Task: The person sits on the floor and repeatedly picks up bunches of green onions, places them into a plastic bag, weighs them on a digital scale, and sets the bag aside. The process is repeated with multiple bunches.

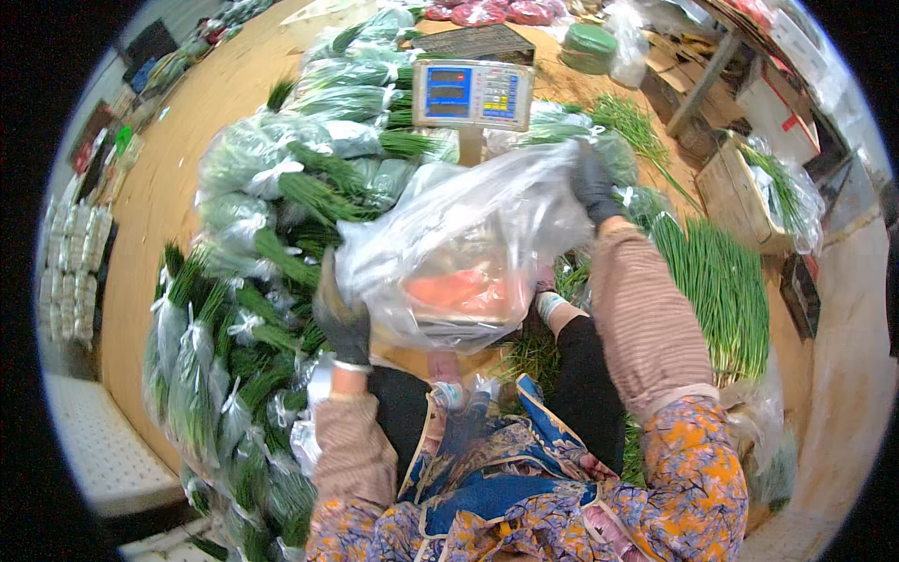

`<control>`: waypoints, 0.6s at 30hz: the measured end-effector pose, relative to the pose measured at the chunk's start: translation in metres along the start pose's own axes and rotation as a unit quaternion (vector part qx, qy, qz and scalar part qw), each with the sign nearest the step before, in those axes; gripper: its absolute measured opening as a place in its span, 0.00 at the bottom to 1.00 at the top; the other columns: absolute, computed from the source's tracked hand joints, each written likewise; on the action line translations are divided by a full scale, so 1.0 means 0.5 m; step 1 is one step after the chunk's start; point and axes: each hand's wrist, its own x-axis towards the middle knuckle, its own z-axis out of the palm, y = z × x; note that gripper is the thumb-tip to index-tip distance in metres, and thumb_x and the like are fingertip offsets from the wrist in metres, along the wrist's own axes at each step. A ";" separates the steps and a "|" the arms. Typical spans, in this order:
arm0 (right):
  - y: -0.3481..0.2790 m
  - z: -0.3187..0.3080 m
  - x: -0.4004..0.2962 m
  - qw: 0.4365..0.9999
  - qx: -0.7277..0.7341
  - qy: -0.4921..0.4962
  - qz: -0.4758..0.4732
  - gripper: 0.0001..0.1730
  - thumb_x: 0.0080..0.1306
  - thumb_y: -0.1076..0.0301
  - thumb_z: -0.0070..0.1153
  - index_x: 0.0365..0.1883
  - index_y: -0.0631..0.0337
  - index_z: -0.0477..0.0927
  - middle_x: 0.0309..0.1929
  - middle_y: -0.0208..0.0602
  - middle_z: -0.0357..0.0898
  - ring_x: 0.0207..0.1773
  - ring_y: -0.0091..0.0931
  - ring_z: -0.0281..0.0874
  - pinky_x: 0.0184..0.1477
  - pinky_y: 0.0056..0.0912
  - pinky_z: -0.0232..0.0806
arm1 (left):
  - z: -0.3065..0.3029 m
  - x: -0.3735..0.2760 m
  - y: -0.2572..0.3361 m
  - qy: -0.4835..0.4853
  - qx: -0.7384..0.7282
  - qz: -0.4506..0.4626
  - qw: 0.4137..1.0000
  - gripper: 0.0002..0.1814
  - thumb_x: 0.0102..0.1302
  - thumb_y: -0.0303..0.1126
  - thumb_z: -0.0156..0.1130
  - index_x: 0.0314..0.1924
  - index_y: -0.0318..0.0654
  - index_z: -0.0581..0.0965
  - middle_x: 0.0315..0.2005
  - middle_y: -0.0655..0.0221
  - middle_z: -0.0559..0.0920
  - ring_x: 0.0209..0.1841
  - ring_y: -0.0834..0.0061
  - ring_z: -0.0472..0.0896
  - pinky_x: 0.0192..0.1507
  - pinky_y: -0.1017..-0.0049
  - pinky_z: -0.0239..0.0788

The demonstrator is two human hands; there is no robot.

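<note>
A large transparent plastic bag (477, 204) is spread between my hands, above the platform of a weighing scale. My right hand (595, 184), in a dark glove, grips its upper right edge, arm stretched forward. At its lower left edge is my left hand (342, 312), also gloved, with the film at its fingers; motion blurs the grip. Something orange-red (463, 291) shows through the film. Behind the bag stands the scale's display and keypad panel (473, 95) on a post.
Bagged bundles of thin green stalks (242, 183), tied with white knots, crowd the left side. Loose green stalks (727, 295) lie in a thick row at right. Beyond them is a crate (737, 197) with stalks and plastic. A green round bundle (588, 48) sits at the back.
</note>
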 end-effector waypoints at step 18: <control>0.232 -0.481 -0.737 0.902 0.046 -0.118 0.413 0.08 0.54 0.71 0.48 0.32 0.65 0.71 0.27 0.40 0.71 0.28 0.30 0.70 0.30 0.29 0.64 | 0.128 -0.222 0.148 -0.238 -0.151 -0.062 0.957 0.19 0.51 0.28 0.57 0.45 0.35 0.69 0.29 0.63 0.74 0.26 0.74 0.71 0.30 0.77 0.63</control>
